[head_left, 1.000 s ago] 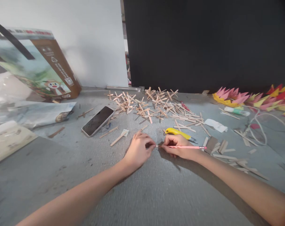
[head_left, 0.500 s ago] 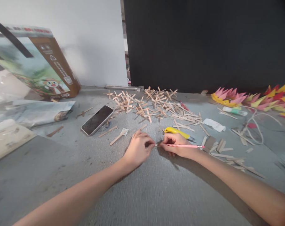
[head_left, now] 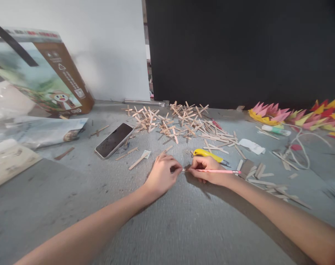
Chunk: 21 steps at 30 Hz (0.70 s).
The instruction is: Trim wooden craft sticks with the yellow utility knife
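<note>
My left hand (head_left: 163, 173) rests on the grey floor (head_left: 167, 228) with its fingers curled and pinched at the tips, pressing down something small that I cannot make out. My right hand (head_left: 208, 170) is closed around a thin pink pencil (head_left: 219, 171), whose tip meets the left fingertips. A yellow utility knife (head_left: 208, 155) lies just behind my right hand. A heap of crossed wooden sticks (head_left: 178, 123) spreads out further back.
A phone (head_left: 114, 140) lies face up at the left of the sticks. A tilted cardboard box (head_left: 45, 73) and plastic bags (head_left: 37, 130) are at far left. Pink and yellow paper flowers (head_left: 294, 116), a cord (head_left: 302, 147) and loose stick offcuts (head_left: 269, 182) lie at right. A black panel (head_left: 244, 51) stands behind.
Both hands stay in place, pinched together over the same spot; only the view shifts slightly.
</note>
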Tool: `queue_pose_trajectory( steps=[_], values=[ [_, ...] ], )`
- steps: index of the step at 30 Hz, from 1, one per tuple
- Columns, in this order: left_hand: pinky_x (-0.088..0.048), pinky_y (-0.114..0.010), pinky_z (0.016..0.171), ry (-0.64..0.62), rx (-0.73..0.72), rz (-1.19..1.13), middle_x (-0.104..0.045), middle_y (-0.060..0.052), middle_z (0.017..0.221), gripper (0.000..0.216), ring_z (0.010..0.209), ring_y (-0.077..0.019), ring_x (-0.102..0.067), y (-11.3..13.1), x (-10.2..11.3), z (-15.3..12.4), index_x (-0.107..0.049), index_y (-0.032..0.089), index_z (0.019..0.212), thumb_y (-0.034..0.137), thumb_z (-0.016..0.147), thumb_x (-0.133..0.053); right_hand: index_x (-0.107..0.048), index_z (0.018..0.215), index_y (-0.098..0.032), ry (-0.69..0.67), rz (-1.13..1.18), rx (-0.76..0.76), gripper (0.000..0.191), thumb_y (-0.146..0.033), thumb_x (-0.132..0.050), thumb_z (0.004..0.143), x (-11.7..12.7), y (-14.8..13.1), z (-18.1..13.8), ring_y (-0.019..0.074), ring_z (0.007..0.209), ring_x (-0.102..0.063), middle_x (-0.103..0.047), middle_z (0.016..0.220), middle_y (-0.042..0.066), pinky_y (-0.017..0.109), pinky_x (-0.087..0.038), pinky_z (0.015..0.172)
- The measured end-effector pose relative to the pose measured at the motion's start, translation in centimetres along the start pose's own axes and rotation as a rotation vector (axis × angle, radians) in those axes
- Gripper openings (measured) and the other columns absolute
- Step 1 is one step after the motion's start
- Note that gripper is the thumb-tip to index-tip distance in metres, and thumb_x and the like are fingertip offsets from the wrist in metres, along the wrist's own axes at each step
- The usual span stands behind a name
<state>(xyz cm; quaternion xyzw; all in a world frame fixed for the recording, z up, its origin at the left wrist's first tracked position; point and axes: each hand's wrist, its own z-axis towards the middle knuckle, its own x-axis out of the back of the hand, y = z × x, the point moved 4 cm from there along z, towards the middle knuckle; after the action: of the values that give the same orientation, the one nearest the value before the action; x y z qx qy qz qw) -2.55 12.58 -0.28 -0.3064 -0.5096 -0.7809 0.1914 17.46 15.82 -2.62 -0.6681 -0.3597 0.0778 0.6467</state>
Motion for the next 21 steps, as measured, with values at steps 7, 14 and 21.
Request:
queue_pose_trajectory(
  steps=[7,14,21],
  values=[
    [-0.044,-0.045,0.103,0.002,0.003,0.008,-0.075,-0.001,0.086,0.011,0.095,-0.0225,-0.065,-0.07,-0.01,-0.03,-0.077,0.024,0.081,0.017,0.090,-0.074,-0.059,0.081,-0.024,0.001,-0.020,-0.009,0.033,-0.050,-0.077,0.088,0.00,-0.09,-0.07,0.0132,0.047,-0.059,-0.062,0.062,-0.003,0.022,-0.043,0.038],
    [-0.043,-0.046,0.106,0.009,-0.007,0.009,-0.075,-0.001,0.086,0.011,0.094,-0.0223,-0.066,-0.16,-0.06,-0.04,-0.077,0.024,0.081,0.019,0.090,-0.074,-0.059,0.081,-0.024,0.006,-0.007,-0.019,0.033,-0.050,-0.078,0.086,-0.10,-0.03,-0.07,0.0126,0.047,-0.058,-0.061,0.061,-0.004,0.021,-0.043,0.038],
    [-0.042,-0.046,0.108,0.007,-0.007,0.006,-0.075,-0.001,0.086,0.011,0.094,-0.0223,-0.066,-0.19,-0.13,-0.08,-0.077,0.024,0.081,0.018,0.090,-0.073,-0.059,0.081,-0.023,0.002,-0.009,-0.009,0.033,-0.049,-0.078,0.086,-0.08,-0.25,-0.07,0.0121,0.048,-0.058,-0.062,0.064,-0.003,0.022,-0.045,0.040]
  ],
)
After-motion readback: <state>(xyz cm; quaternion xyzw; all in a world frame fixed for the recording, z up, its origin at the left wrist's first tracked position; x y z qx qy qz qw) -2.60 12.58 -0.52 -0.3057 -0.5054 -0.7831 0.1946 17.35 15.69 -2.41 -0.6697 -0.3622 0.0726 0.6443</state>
